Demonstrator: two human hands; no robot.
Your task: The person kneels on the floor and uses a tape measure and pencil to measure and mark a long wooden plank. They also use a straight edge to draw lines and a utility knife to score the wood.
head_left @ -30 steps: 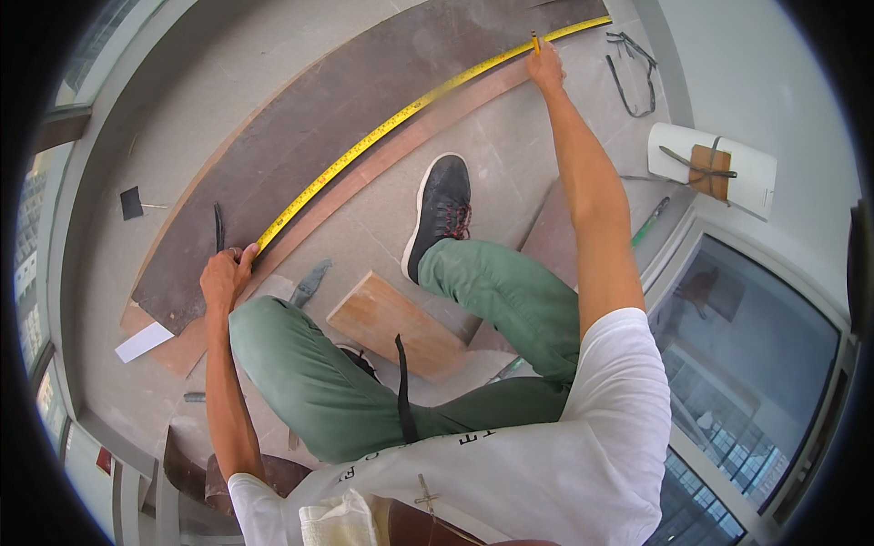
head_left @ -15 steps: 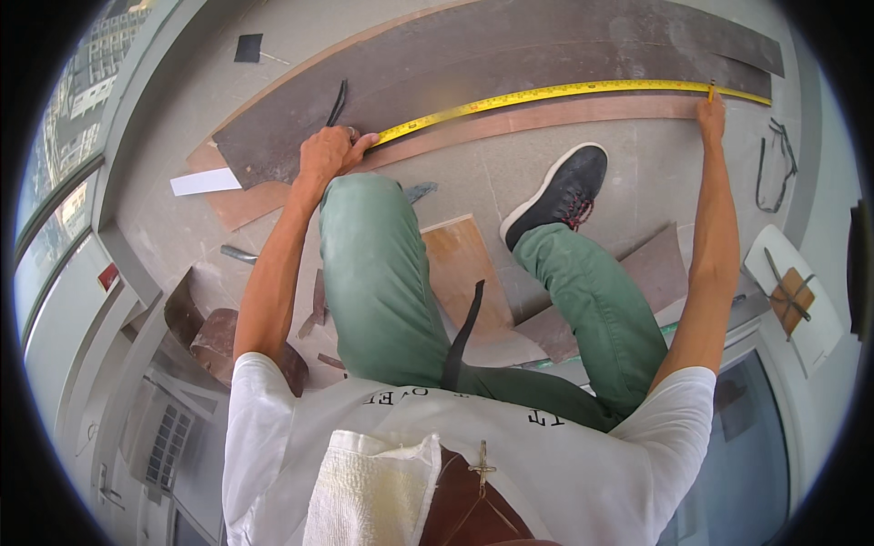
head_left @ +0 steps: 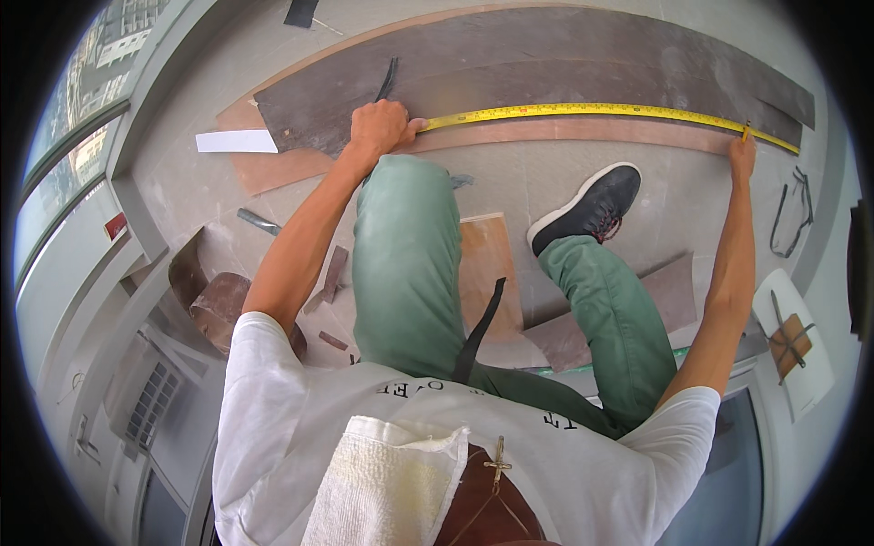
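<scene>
A yellow tape measure [head_left: 564,113] stretches left to right along a long, dark brown sheet [head_left: 546,77]. My left hand [head_left: 382,126] is closed at the tape's left end, thumb pressed on the blade; whatever sits inside the fist is hidden. A black, strap-like piece [head_left: 389,80] sticks up just beyond that hand. Near the right end, my right hand [head_left: 742,156] pinches a short yellow pencil [head_left: 746,131] against the tape's edge. Beneath the dark sheet, a lighter reddish-brown sheet [head_left: 583,134] shows along the near side.
A white strip [head_left: 237,142] lies at the sheet's left end. Between my legs is a wooden board [head_left: 489,264], with a brown offcut [head_left: 669,291] to its right. Curled scraps [head_left: 218,305] lie at left. Dark cords [head_left: 794,214] rest by the right wall.
The view has shifted, so the sheets, tape and both hands appear further right and lower. Both hands keep their places on the tape.
</scene>
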